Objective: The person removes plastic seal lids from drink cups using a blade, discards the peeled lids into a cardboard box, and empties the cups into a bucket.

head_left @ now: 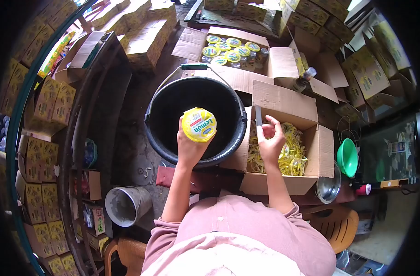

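Note:
My left hand (190, 149) is wrapped round a container with a yellow-and-white top (199, 125) printed "Lemon", held above the black bucket (151, 133). Only the top shows; its sides are hidden by the view from above. Between thumb and fingers of my right hand (272, 141) is a narrow grey blade (258, 117), pointing away from me. That hand hovers over an open cardboard box (313, 108) filled with yellow strips (295, 158). Inside the bucket it is dark.
Behind the bucket, an open carton (191, 43) holds several yellow-topped containers (233, 56). A bottle (305, 78) stands right of it. A green bowl (347, 158) and metal bowl (328, 188) are at right. A grey bucket (127, 207) sits lower left. Stacked cartons (44, 158) line the left.

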### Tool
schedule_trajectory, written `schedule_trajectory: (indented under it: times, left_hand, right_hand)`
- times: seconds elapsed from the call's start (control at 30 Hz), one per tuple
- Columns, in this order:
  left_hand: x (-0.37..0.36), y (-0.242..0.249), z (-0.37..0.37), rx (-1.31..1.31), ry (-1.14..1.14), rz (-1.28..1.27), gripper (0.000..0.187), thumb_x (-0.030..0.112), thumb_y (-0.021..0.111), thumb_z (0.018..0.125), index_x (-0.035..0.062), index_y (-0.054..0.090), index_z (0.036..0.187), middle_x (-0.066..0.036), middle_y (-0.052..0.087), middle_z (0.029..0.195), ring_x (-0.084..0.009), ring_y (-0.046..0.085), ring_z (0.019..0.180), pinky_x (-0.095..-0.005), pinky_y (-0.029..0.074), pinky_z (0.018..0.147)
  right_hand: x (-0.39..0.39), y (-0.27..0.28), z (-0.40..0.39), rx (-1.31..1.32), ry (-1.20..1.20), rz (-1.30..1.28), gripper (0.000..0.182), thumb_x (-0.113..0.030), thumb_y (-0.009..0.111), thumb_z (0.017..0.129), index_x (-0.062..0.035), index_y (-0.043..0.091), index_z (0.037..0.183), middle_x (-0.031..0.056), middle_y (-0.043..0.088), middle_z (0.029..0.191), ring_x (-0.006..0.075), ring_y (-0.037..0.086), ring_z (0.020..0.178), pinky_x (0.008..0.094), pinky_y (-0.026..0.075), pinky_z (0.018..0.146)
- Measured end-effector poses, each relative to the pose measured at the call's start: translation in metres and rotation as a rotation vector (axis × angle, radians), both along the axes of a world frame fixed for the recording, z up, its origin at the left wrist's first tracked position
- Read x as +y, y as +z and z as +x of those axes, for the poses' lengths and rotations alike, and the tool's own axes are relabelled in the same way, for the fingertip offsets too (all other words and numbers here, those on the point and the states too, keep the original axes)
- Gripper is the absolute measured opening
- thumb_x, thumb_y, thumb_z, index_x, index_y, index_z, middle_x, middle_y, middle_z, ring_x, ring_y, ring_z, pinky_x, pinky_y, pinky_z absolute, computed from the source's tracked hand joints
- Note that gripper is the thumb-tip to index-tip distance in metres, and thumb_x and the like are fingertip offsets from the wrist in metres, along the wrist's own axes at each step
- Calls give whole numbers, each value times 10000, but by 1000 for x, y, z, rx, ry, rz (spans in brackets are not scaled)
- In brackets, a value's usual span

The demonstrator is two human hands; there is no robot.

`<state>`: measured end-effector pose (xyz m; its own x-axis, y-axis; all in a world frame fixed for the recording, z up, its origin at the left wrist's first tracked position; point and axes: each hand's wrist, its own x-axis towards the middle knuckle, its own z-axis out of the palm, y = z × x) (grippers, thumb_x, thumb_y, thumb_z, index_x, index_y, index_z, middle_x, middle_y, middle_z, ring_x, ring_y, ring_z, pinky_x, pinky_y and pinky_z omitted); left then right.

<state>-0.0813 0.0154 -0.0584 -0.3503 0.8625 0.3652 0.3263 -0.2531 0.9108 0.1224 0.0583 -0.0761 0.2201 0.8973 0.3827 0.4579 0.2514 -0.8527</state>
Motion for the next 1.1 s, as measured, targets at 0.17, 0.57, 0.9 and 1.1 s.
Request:
schedule_trajectory:
  times: [0.17, 0.57, 0.9, 1.1]
  left_hand:
    - [-1, 1, 0, 5, 14, -18, 551, 90, 796, 606, 31, 489, 1060, -73, 606, 963, -180, 595, 875, -285, 447, 836]
    - [-1, -7, -2, 26, 14, -37, 572, 87, 796, 610, 23, 479, 1082, -76, 605, 972, -176, 592, 888, -285, 434, 860]
    - [-2, 1, 0, -24, -66, -10, 568, 44, 797, 580, 26, 476, 1049, -71, 597, 952, -164, 592, 873, -267, 468, 801]
    - [0, -8, -5, -98, -108, 68, 526, 57, 769, 601, 21, 466, 1030, -100, 624, 897, -195, 627, 818, -284, 493, 737]
  right_hand:
    - [-10, -14, 0, 164, 77, -217, 337, 10, 660, 691, -8, 567, 1015, 74, 632, 678, 122, 616, 595, 243, 495, 569]
    - [-14, 6, -3, 289, 79, -133, 355, 26, 666, 682, -19, 553, 1015, 59, 613, 683, 104, 582, 567, 228, 486, 560]
    - [-15, 76, -28, -279, 473, 221, 330, 44, 584, 731, -56, 617, 1044, 97, 573, 739, 213, 577, 661, 300, 460, 585]
    - [-21, 85, -53, -403, 689, 199, 342, 39, 588, 709, -17, 606, 1046, 108, 537, 762, 256, 562, 664, 341, 469, 612]
